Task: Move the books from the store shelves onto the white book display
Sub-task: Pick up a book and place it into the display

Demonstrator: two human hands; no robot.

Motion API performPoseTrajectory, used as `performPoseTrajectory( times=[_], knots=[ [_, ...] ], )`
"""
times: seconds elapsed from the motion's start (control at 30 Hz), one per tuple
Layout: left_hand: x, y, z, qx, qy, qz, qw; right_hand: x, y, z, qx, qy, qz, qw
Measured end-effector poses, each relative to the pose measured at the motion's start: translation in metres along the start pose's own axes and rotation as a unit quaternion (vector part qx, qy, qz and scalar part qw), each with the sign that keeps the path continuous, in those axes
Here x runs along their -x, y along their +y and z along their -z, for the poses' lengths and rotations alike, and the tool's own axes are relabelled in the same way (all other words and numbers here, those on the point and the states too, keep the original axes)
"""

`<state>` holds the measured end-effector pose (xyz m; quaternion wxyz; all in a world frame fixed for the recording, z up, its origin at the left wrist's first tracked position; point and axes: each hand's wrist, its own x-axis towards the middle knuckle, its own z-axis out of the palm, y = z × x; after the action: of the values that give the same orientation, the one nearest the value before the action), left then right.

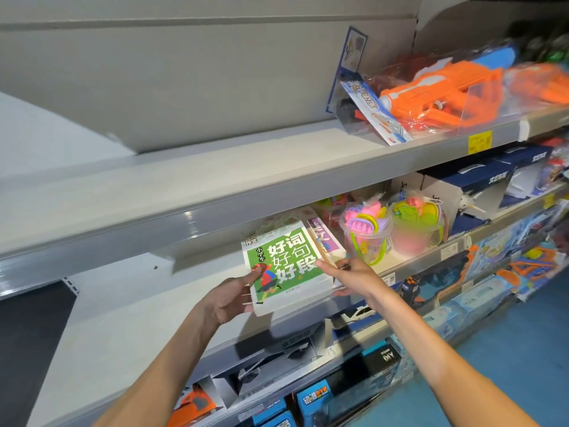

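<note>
On the grey middle shelf sits a stack of books, and both hands hold it at the front edge; above this shelf is a bigger shelf with an orange toy water gun; right of the books on the middle shelf stand two clear toy buckets; the green book lies on top of the stack; the left hand grips its left edge, thumb on the cover; the right hand holds the right side, thumb on top, and its fingers seem to curl under, but that part is hard to see; a second book lies just behind.
</note>
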<state>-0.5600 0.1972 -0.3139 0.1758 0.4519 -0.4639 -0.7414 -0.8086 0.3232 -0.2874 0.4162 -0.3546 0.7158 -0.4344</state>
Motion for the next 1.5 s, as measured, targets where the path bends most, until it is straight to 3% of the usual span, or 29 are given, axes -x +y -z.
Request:
performPoseTrajectory(
  times=[0.1,0.4,0.63,1.03,1.5],
  knots=[
    [-0.004,-0.006,0.000,0.053,0.003,-0.028,0.998,0.002,0.001,-0.007,-0.005,-0.022,-0.001,1.000],
    [0.050,-0.031,0.017,0.022,0.038,-0.085,0.995,0.022,0.029,-0.026,-0.081,-0.091,0.010,0.993],
    [0.117,-0.064,0.040,-0.020,0.102,-0.076,0.992,0.029,0.045,-0.088,-0.123,-0.180,0.023,0.976],
    [0.244,-0.140,0.153,0.023,0.214,-0.083,0.973,0.097,0.030,-0.249,-0.067,-0.293,0.038,0.953],
    [0.428,-0.227,0.380,0.059,0.304,-0.134,0.941,0.228,-0.017,-0.529,-0.026,-0.355,0.049,0.933]
  ],
)
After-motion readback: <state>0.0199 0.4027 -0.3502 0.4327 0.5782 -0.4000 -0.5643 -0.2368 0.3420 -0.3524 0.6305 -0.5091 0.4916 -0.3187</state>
